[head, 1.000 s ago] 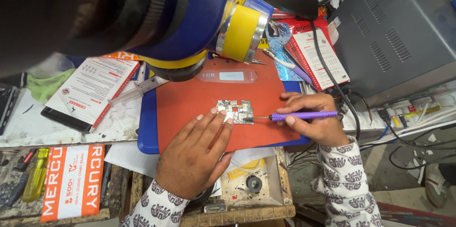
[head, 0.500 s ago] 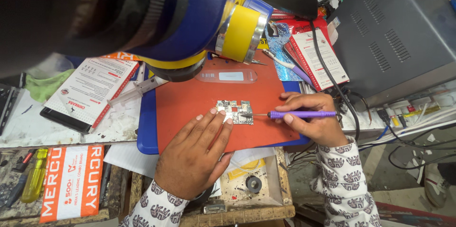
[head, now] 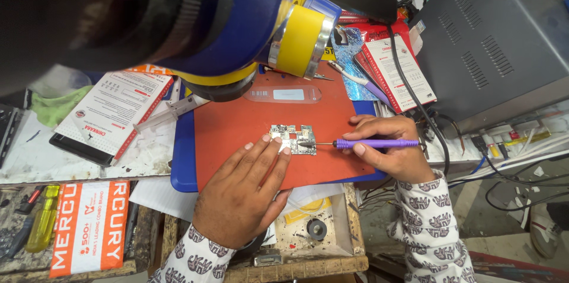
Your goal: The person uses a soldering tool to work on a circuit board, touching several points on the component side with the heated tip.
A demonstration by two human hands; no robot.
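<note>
Both hands: right hand (head: 394, 149) gripping purple tool (head: 376, 143)

Above my red rubber work mat (head: 249, 135) looms the blue-and-yellow microscope head (head: 237, 16). Left of the mat lie a white printed leaflet (head: 115, 111) and a yellow-handled screwdriver (head: 42, 226); right of it stands a grey vented metal case (head: 492, 40), with red-edged booklets (head: 394, 69) between.

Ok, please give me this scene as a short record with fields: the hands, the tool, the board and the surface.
left hand: flat on the mat, fingertips steadying the circuit board
right hand: grips the purple-handled tool, metal tip at the board's right edge
surface: orange mat over a blue mat
overhead: blue and yellow microscope
</note>
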